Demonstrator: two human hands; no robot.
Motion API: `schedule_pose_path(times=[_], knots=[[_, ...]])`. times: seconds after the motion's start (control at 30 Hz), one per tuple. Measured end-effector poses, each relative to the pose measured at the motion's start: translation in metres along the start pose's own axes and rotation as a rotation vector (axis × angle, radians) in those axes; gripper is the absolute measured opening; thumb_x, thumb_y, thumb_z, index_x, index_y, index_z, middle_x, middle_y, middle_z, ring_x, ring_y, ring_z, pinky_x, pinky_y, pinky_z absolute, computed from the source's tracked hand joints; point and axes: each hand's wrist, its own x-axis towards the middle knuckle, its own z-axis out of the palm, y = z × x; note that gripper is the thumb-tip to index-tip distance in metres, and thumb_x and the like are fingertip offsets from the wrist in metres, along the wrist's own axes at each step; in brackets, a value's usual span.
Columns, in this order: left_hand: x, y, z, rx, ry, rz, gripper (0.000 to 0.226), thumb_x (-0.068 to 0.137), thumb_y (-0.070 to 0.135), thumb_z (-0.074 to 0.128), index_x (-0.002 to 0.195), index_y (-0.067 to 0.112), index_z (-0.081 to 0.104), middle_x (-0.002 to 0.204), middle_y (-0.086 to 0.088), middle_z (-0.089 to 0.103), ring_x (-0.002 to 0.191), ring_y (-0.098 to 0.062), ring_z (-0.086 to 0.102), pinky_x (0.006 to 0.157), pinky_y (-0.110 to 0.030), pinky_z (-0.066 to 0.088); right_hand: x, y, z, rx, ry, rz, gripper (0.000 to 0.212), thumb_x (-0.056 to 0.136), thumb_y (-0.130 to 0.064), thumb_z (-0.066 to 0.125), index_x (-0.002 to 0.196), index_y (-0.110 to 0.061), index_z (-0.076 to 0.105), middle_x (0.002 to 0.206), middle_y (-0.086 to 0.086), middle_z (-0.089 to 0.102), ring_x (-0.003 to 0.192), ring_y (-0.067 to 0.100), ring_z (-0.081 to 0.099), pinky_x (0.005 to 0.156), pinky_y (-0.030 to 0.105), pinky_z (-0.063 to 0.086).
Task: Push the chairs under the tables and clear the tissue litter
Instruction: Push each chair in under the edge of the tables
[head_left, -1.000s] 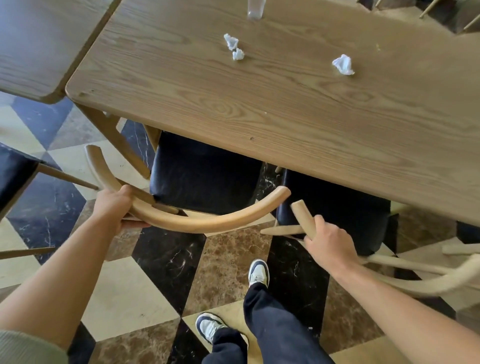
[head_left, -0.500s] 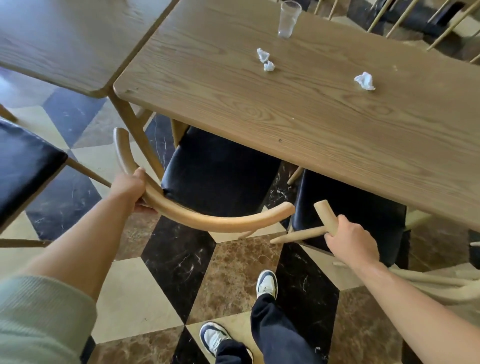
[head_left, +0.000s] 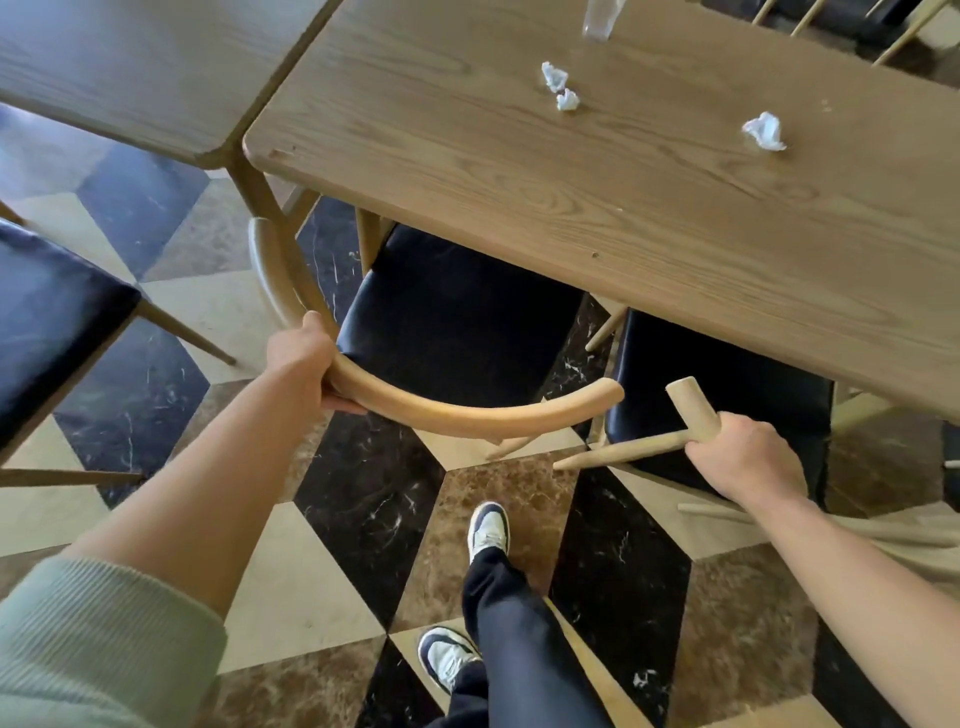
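Observation:
Two wooden chairs with black seats stand at the near edge of a wooden table. My left hand grips the curved back rail of the left chair, whose seat lies partly under the tabletop. My right hand grips the back rail end of the right chair; its seat is also partly under the table. Three crumpled white tissues lie on the table: two close together and one to the right.
A clear glass stands at the table's far edge. A second table adjoins at the left, with another black-seated chair pulled out beside it. More chair backs show at the far right. My feet stand on a checkered marble floor.
Both chairs have slid forward, further under the table, with my hands still gripping their back rails. The view has shifted left and closer to the table.

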Motion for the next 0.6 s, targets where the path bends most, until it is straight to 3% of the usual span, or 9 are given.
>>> schedule_pose_path(times=[0.07,0.17,0.23,0.33,0.43,0.53,0.6], knots=[[0.006,0.006,-0.001,0.005,0.0,0.009,0.046,0.101,0.05,0.041,0.116,0.009,0.056,0.097,-0.023,0.069,0.068,-0.045,0.072,0.038,-0.05,0.055,-0.001,-0.002,-0.003,-0.002,-0.002,0.014,0.022,0.081,-0.047,0.069,0.087,-0.028,0.06,0.07,-0.007,0.057,0.055,0.011,0.052,0.046,0.023,0.037],[0.013,0.004,-0.004,0.003,-0.033,0.027,0.051,0.1,0.054,0.042,0.115,0.008,0.055,0.101,-0.022,0.071,0.073,-0.046,0.073,0.049,-0.056,0.06,-0.009,-0.01,-0.011,-0.027,-0.031,0.043,0.022,0.084,-0.043,0.069,0.091,-0.025,0.059,0.073,-0.003,0.059,0.06,0.019,0.055,0.054,0.031,0.046],[0.014,0.003,-0.008,-0.032,-0.086,0.033,0.055,0.099,0.058,0.043,0.117,0.008,0.054,0.1,-0.02,0.068,0.074,-0.045,0.072,0.045,-0.054,0.059,-0.016,-0.023,-0.016,-0.05,-0.035,0.093,0.028,0.085,-0.036,0.071,0.104,-0.019,0.06,0.085,0.005,0.062,0.072,0.028,0.059,0.067,0.042,0.053],[0.014,-0.003,-0.012,-0.082,-0.231,0.009,0.068,0.092,0.07,0.049,0.126,0.011,0.052,0.103,-0.019,0.068,0.08,-0.044,0.072,0.044,-0.054,0.059,-0.03,-0.041,-0.012,-0.096,0.198,0.03,0.076,0.073,-0.014,0.081,0.138,0.001,0.044,0.126,0.03,0.052,0.111,0.049,0.053,0.099,0.06,0.044],[0.027,-0.007,-0.039,-0.067,-0.534,-0.076,0.098,0.068,0.093,0.05,0.134,0.021,0.045,0.123,-0.021,0.065,0.099,-0.045,0.071,0.067,-0.064,0.06,-0.062,-0.085,0.023,-0.053,0.338,-0.195,0.097,0.067,-0.009,0.084,0.146,0.009,0.033,0.149,0.03,0.028,0.137,0.05,0.032,0.107,0.064,0.036],[0.068,0.0,-0.074,0.069,-0.621,-0.088,0.125,0.059,0.104,0.031,0.139,0.009,0.048,0.118,-0.022,0.072,0.104,-0.04,0.071,0.092,-0.064,0.054,-0.087,-0.159,0.075,0.143,0.141,0.03,0.078,0.079,-0.02,0.078,0.143,0.005,0.042,0.16,0.017,0.019,0.144,0.041,0.03,0.104,0.057,0.046],[0.093,0.003,-0.091,0.037,-0.554,-0.103,0.114,0.075,0.096,0.021,0.142,0.008,0.049,0.105,-0.023,0.077,0.097,-0.041,0.074,0.088,-0.062,0.057,-0.098,-0.205,0.098,0.243,-0.05,0.21,0.061,0.088,-0.027,0.069,0.139,-0.002,0.048,0.16,0.014,0.024,0.142,0.038,0.034,0.101,0.052,0.05]])
